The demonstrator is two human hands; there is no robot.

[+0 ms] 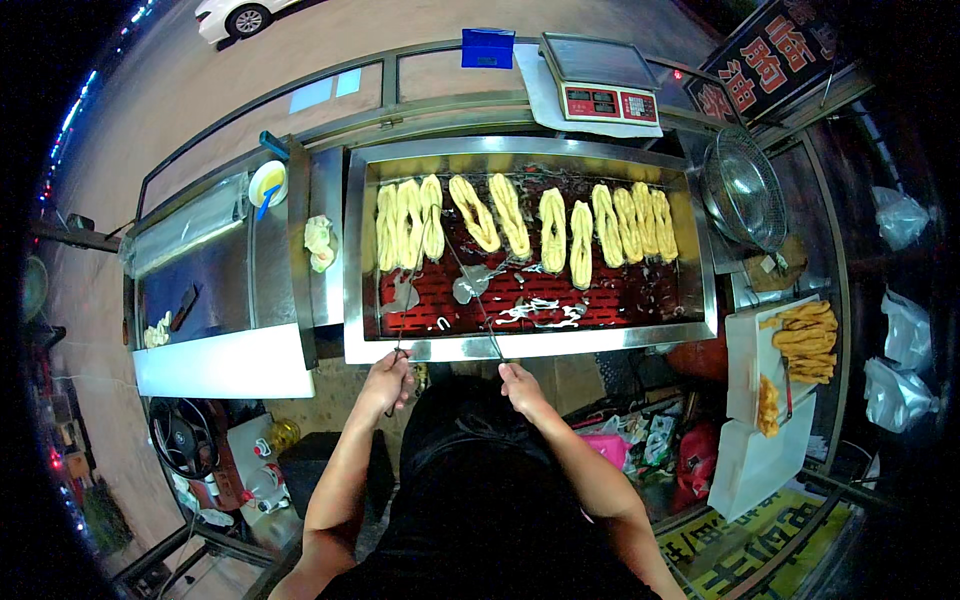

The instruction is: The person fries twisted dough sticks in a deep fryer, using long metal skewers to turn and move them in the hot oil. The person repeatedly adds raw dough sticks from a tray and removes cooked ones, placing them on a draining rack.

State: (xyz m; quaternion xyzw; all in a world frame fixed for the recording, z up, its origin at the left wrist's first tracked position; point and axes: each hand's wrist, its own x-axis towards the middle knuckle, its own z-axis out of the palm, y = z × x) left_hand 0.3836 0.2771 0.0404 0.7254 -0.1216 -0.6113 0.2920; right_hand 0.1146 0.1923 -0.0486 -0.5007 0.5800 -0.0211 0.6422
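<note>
A steel fryer (540, 346) filled with dark reddish oil (420, 315) lies before me. Several pale youtiao dough sticks (553, 231) float in a row along its far half, with gaps between some of them. My left hand (386, 384) grips a thin metal rod (406, 315), whose far end reaches the dough stick (433, 217) third from the left. Another thin rod (474, 289) is held in my right hand (522, 388) and slants left over the oil towards the same dough stick. Whether the tips touch the dough, I cannot tell. Both hands are just outside the fryer's near rim.
Right of the fryer are a wire basket (742, 191) and a white tray (742, 367) with browned youtiao (806, 341) and tongs (787, 386). A digital scale (609, 86) stands behind. Leftward, a bowl (268, 184) and a knife (184, 306) lie by a white board (225, 364).
</note>
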